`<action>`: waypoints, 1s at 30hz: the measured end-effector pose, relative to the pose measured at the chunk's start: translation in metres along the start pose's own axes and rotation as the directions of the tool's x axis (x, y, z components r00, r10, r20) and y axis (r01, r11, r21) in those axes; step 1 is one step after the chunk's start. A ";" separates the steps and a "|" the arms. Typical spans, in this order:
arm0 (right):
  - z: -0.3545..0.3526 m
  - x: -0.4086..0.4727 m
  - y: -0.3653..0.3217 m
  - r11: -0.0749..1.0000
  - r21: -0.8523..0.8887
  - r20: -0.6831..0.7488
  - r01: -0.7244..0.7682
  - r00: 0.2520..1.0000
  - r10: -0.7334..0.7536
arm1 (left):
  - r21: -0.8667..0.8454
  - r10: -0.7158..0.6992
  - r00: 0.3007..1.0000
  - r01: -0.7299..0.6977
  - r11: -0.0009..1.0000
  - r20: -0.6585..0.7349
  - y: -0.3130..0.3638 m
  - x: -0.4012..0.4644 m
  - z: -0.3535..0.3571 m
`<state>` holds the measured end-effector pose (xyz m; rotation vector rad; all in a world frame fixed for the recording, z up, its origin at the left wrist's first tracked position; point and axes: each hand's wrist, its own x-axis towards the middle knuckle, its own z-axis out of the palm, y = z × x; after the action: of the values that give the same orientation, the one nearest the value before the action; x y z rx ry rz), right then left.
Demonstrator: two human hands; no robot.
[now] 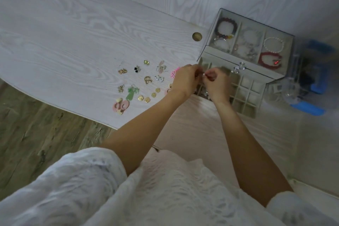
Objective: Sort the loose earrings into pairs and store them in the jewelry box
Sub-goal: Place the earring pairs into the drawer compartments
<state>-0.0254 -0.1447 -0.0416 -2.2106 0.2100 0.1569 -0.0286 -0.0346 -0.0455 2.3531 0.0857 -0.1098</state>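
**Q:** Head view. What did you log of the hands?

**A:** I saw the left hand (pixel 185 79) and the right hand (pixel 216 80) meeting fingertip to fingertip above the near left corner of the open grey jewelry box with its divided felt tray (pixel 245 95). Both pinched a small silvery earring (pixel 203 74) between them; its long axis was too small for me to read.

**Q:** Where did the target lie from that grip?

**A:** The empty tray cells sat directly below and to the right, so I judged the right hand nearer for the drop. The remaining loose earrings, gold, green and pink (pixel 139 86), lay in rough pairs on the white woodgrain table (pixel 73 42), left of the left hand.
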 end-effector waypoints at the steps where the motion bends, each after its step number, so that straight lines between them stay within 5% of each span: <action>1: 0.001 0.002 -0.001 1.000 -0.010 -0.001 0.006 1.000 -0.006 | -0.002 -0.003 1.000 0.003 1.000 -0.002 -0.001 0.000 0.002; 10: -0.001 -0.006 -0.004 0.991 -0.112 -0.008 0.079 0.997 -0.081 | -0.072 0.117 0.993 -0.119 0.990 -0.028 -0.008 -0.014 -0.004; 17: 0.004 -0.056 -0.005 0.902 -0.257 0.089 0.347 0.938 -0.335 | 0.174 0.214 0.957 -0.181 0.968 -0.195 -0.060 -0.074 -0.063; 23: 0.045 -0.071 -0.010 0.814 -0.337 0.311 0.473 0.872 -0.378 | 0.165 -0.039 0.964 0.085 0.983 -0.261 -0.102 -0.110 -0.097; 30: 0.070 -0.057 -0.023 0.753 -0.469 0.376 0.462 0.876 -0.303 | 0.142 -0.254 0.928 0.300 0.943 -0.272 -0.137 -0.139 -0.104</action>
<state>-0.0787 -0.0699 -0.0554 -2.7090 -0.5240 0.3272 -0.1738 0.1316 -0.0538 2.5138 0.5573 0.0450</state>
